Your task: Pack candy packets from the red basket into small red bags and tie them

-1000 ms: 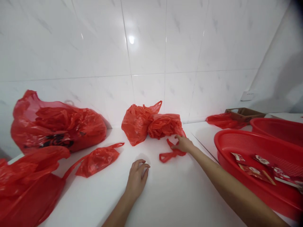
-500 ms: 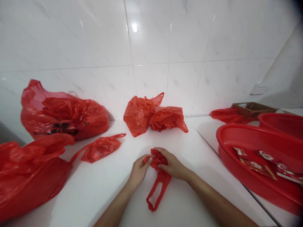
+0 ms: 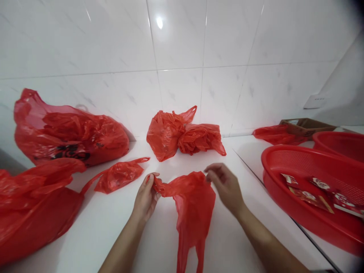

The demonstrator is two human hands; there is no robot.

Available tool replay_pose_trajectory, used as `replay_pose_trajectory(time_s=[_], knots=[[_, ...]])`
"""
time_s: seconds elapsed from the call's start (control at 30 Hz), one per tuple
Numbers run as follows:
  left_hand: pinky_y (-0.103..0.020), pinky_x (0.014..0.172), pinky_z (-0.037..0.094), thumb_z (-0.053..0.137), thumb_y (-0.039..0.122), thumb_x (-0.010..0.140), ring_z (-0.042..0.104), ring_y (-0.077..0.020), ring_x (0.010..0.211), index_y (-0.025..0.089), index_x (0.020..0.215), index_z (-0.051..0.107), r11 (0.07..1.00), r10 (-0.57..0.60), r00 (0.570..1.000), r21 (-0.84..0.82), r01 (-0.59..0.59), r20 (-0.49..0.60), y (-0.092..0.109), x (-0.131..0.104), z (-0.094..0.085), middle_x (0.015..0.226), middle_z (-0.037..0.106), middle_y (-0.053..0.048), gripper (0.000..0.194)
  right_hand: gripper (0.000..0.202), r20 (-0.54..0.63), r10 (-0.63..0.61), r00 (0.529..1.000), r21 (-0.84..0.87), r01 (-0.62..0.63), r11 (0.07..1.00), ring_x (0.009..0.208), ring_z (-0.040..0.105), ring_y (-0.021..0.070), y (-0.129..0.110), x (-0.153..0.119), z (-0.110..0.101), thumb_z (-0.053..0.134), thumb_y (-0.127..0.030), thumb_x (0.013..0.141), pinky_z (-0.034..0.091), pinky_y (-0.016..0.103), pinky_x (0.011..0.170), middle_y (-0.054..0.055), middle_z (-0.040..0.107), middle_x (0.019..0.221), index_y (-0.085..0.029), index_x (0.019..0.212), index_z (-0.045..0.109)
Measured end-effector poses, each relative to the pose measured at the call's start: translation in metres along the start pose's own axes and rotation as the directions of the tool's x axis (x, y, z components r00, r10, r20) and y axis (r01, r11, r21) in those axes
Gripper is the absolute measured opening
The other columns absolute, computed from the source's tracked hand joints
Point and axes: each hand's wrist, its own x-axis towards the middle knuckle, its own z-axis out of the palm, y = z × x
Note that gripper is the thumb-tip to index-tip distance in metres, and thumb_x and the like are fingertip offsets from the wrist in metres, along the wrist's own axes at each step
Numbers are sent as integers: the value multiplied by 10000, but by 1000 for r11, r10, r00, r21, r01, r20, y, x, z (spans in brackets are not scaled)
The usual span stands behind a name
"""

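Observation:
A thin red plastic bag (image 3: pixel 193 212) with handle loops is spread out over the white tabletop, its handles pointing toward me. My left hand (image 3: pixel 148 197) pinches a gathered, twisted corner of it between thumb and fingers. At the bag's upper right corner, my right hand (image 3: pixel 226 185) has thumb and fingertips drawn together on the edge. A small crumpled red bag (image 3: pixel 119 176) lies to the left of my left hand.
Two bundles of red bags (image 3: pixel 165 136) sit against the tiled wall. Large stuffed red bags (image 3: pixel 74 136) stand on the left. On the right are a red plastic basket (image 3: pixel 273 163) holding several printed packets (image 3: pixel 309 199), a second basket (image 3: pixel 338 146) and a cardboard box (image 3: pixel 309 127).
The red bag was bunched up between my hands and now is unfolded and much larger. My left hand has moved left, my right hand right and slightly up.

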Motion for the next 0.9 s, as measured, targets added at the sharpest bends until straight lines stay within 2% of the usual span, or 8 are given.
replay_pose_trajectory(time_s=[0.13, 0.23, 0.33, 0.53, 0.63, 0.73, 0.8, 0.9], knots=[[-164, 546, 486, 697, 452, 794, 558, -70, 583, 218, 963, 583, 1000, 13, 998, -15, -12, 55, 11, -30, 30, 703, 593, 45, 311, 209, 532, -25, 847, -360, 253, 898, 880, 632, 194, -26, -29, 36, 424, -296, 930, 509, 322, 783, 44, 686, 967, -261, 1002, 618], [-143, 468, 405, 680, 494, 791, 454, -53, 478, 225, 925, 576, 999, 19, 999, 43, -21, 38, 24, -51, 35, 610, 510, 77, 318, 251, 536, 197, 821, -685, 288, 669, 965, 622, 277, -3, -22, 31, 455, -155, 855, 467, 393, 848, 144, 674, 1037, -154, 1021, 644], [-165, 469, 375, 659, 549, 775, 430, -78, 491, 216, 895, 619, 929, 205, 977, 327, -175, -60, 34, -57, 20, 592, 506, 66, 357, 267, 514, 318, 797, -812, 331, 481, 951, 636, 295, 20, -8, -1, 497, -100, 785, 407, 411, 911, 181, 690, 988, -103, 998, 658], [-296, 717, 481, 543, 500, 851, 584, -224, 867, 216, 1081, 670, 343, 548, 832, 885, -315, 83, 41, -59, 1, 957, 641, -60, 387, 460, 511, 340, 789, -836, 365, 410, 752, 653, 237, -5, -4, -47, 563, -219, 767, 380, 383, 863, 73, 718, 813, -184, 1226, 565], [-426, 867, 479, 582, 393, 847, 518, -299, 1114, 275, 1146, 649, 11, 672, 654, 878, -478, 348, 32, -79, 27, 1236, 536, -104, 328, 475, 550, 293, 782, -810, 413, 417, 735, 644, 236, -18, -9, -43, 569, -191, 757, 374, 376, 826, 82, 715, 817, -170, 1231, 557], [-632, 1070, 244, 589, 299, 850, 349, -379, 1333, 337, 958, 721, -296, 520, 528, 721, -627, 672, 10, -90, 55, 1443, 406, -44, 174, 480, 625, 227, 747, -736, 466, 491, 750, 639, 234, -25, -17, -36, 613, -223, 757, 385, 373, 822, 77, 715, 853, -191, 1233, 563], [-707, 1053, 180, 599, 283, 840, 279, -446, 1371, 311, 907, 741, -423, 343, 598, 687, -590, 724, -3, -77, 58, 1492, 388, -58, 160, 575, 662, 197, 724, -694, 491, 527, 736, 637, 237, -30, -25, -37, 653, -254, 748, 393, 393, 843, 57, 712, 823, -226, 1308, 527], [-709, 1029, 242, 533, 79, 807, 398, -453, 1310, 220, 853, 757, -556, 214, 820, 756, -345, 531, -4, -39, 37, 1471, 447, -125, 269, 631, 684, 246, 687, -690, 501, 522, 675, 634, 244, -35, -35, -51, 669, -211, 745, 403, 418, 848, 32, 680, 666, -258, 1356, 519]])
